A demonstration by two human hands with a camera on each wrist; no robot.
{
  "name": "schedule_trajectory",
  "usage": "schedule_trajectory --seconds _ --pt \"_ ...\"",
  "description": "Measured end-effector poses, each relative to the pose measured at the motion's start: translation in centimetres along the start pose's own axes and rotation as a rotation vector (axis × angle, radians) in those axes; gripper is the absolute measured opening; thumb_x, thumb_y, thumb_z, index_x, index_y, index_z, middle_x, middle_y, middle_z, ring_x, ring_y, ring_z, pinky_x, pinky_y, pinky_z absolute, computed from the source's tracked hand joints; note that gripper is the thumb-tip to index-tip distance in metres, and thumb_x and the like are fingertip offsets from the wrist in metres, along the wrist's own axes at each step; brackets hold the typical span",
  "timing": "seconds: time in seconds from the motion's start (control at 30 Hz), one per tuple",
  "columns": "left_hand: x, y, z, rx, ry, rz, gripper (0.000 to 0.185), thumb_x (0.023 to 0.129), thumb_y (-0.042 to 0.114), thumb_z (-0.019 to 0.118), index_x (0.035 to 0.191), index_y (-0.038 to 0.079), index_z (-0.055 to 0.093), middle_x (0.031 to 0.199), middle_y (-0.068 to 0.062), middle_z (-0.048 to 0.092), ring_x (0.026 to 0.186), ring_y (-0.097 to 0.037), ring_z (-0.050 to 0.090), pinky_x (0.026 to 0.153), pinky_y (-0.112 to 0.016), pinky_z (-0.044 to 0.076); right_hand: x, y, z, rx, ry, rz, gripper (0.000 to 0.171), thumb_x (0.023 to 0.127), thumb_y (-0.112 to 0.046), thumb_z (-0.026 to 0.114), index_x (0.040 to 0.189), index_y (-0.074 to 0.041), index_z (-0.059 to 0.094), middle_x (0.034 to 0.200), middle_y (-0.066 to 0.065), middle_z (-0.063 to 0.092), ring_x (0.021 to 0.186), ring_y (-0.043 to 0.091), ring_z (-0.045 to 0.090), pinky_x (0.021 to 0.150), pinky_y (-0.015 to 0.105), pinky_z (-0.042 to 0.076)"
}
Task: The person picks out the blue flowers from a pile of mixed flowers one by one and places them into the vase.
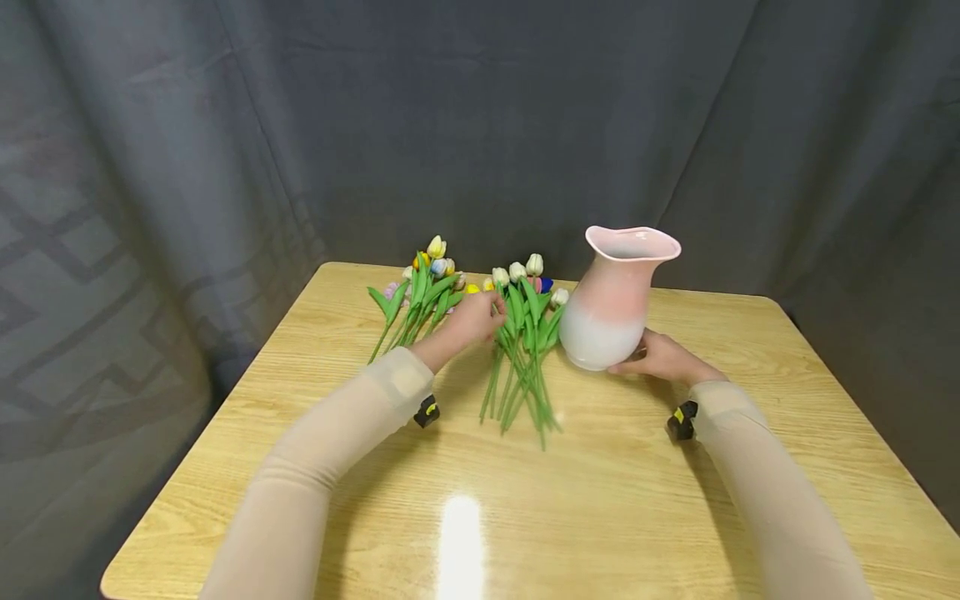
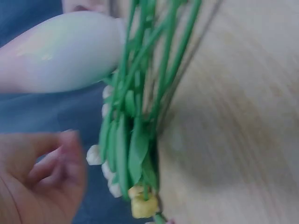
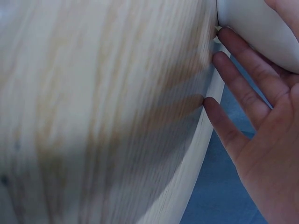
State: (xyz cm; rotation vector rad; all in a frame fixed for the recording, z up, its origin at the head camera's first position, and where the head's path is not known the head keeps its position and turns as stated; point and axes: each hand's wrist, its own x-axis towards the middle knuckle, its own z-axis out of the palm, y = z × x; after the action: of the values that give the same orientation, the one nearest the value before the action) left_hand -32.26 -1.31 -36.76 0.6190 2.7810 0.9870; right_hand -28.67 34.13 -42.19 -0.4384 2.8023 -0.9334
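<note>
A pink-and-white vase (image 1: 604,317) with a wavy rim stands right of a bundle of artificial tulips (image 1: 525,333). My right hand (image 1: 660,358) is low against the vase's right side. In the right wrist view, its fingers (image 3: 247,100) extend fairly straight, the fingertips at the table surface beside the vase's white base (image 3: 257,32). At the tulips' left edge, near the white heads, is my left hand (image 1: 476,318). The left wrist view shows that hand (image 2: 42,179) with loosely bent fingers and nothing between them, a little apart from the white tulip heads (image 2: 94,155).
A second bunch of tulips (image 1: 423,296), with white, yellow, orange and bluish heads, lies left of the left hand. Everything is on a light wooden table (image 1: 600,500). Dark grey curtains (image 1: 480,133) hang behind and at both sides.
</note>
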Motion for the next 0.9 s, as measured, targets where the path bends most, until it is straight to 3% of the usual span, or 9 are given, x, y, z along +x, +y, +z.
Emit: schedule_trajectory --seconds 0.03,0.07,0.13,0.27,0.43,0.67,0.9 --pt "0.1 -0.2 0.4 0.025 -0.051 -0.011 0.011 0.099 0.016 0.054 0.099 0.007 0.059 0.074 -0.01 0.067 0.07 -0.027 0.07 0.072 -0.031 0.053 0.0 0.0 0.0 0.001 0.001 -0.001 0.083 0.079 -0.039 0.08 0.14 -0.004 0.037 0.126 0.018 0.057 0.108 0.032 0.057 0.086 0.042 0.047" --pt "0.1 -0.4 0.7 0.034 -0.101 -0.025 0.011 0.099 0.014 0.053 0.099 0.006 0.06 0.072 -0.009 0.066 0.072 -0.028 0.07 0.06 -0.029 0.051 0.1 0.0 0.0 0.001 0.0 -0.001 0.082 0.079 -0.039 0.08 0.14 -0.004 0.037 0.125 0.018 0.057 0.108 0.032 0.057 0.086 0.042 0.047" --pt "0.2 -0.8 1.3 0.06 -0.177 -0.039 0.012 0.099 0.012 0.051 0.098 0.005 0.061 0.068 -0.008 0.065 0.073 -0.028 0.07 0.058 -0.024 0.048 0.1 0.0 0.1 0.002 0.0 0.0 0.082 0.078 -0.039 0.08 0.139 -0.004 0.038 0.125 0.017 0.057 0.107 0.031 0.057 0.086 0.042 0.047" --pt "0.3 -1.5 2.2 0.029 -0.246 -0.044 0.012 0.098 0.009 0.053 0.091 0.003 0.062 0.063 -0.003 0.061 0.062 -0.019 0.066 0.056 -0.022 0.05 0.1 0.0 0.1 -0.002 0.004 0.0 0.082 0.078 -0.039 0.08 0.139 -0.004 0.038 0.124 0.017 0.058 0.107 0.031 0.058 0.086 0.041 0.047" --pt "0.3 -1.9 3.3 -0.084 -0.252 -0.073 0.021 0.096 0.017 0.061 0.082 0.002 0.061 0.061 -0.003 0.06 0.053 -0.011 0.061 0.059 -0.026 0.056 0.0 -0.1 0.0 -0.008 0.009 0.005 0.082 0.078 -0.039 0.081 0.138 -0.003 0.038 0.124 0.017 0.058 0.107 0.031 0.058 0.086 0.041 0.047" --pt "0.4 -1.5 4.3 0.0 -0.215 -0.082 0.048 0.096 0.03 0.06 0.054 0.012 0.047 0.054 -0.005 0.062 0.051 -0.014 0.064 0.056 -0.023 0.054 -0.1 -0.3 -0.1 0.0 0.004 0.002 0.082 0.078 -0.038 0.081 0.139 -0.004 0.038 0.125 0.017 0.057 0.108 0.032 0.057 0.087 0.042 0.047" --pt "0.4 -1.3 4.9 -0.109 -0.192 -0.096 0.035 0.097 0.021 0.06 0.065 0.008 0.056 0.052 0.0 0.058 0.046 -0.009 0.059 0.056 -0.023 0.055 0.1 0.0 0.0 -0.009 0.007 0.002 0.082 0.078 -0.04 0.08 0.138 -0.004 0.038 0.124 0.017 0.058 0.107 0.032 0.057 0.087 0.043 0.047"
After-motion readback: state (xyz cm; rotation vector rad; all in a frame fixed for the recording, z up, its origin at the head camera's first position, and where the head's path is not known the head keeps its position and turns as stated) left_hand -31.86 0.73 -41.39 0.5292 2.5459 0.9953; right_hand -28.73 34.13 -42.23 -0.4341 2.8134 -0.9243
